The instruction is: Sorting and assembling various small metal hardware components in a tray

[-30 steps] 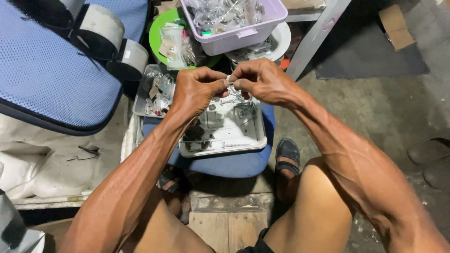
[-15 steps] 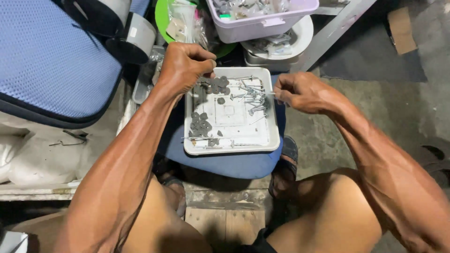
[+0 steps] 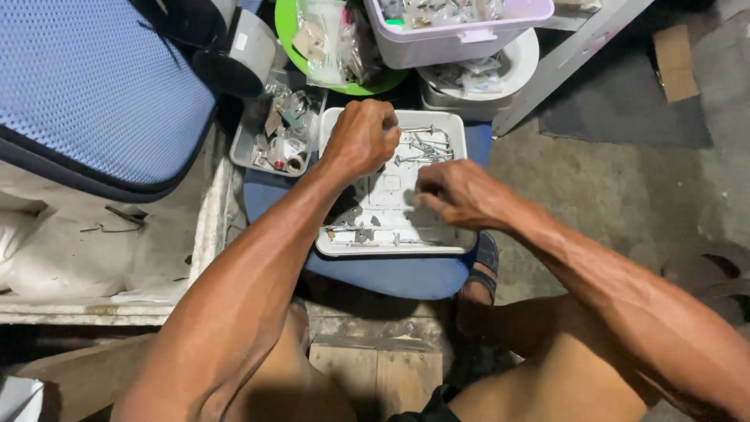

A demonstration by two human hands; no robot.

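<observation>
A white rectangular tray [image 3: 394, 252] lies on a blue stool [image 3: 383, 275] between my knees. Long bolts and screws [image 3: 426, 144] are heaped in its far right corner, and a few small metal bits [image 3: 359, 233] lie along its near edge. My left hand [image 3: 363, 137] is closed in a fist over the tray's far left corner; what is inside it is hidden. My right hand [image 3: 457, 191] hovers over the tray's right side, with its fingertips curled down onto the tray floor. Whether those fingertips pinch anything is hidden.
A smaller tray [image 3: 244, 155] of odd parts sits left of the white one. Behind them are a green plate [image 3: 285, 23] with plastic bags, a lilac plastic box [image 3: 453, 43] and a white bowl [image 3: 519, 66]. A blue mesh chair seat [image 3: 86, 86] fills the left. My sandalled foot [image 3: 484, 262] rests by the stool.
My hands, joined on a small metal piece a second ago, have parted. The left fist has shifted to the tray's far left corner and the right hand has dropped onto the tray.
</observation>
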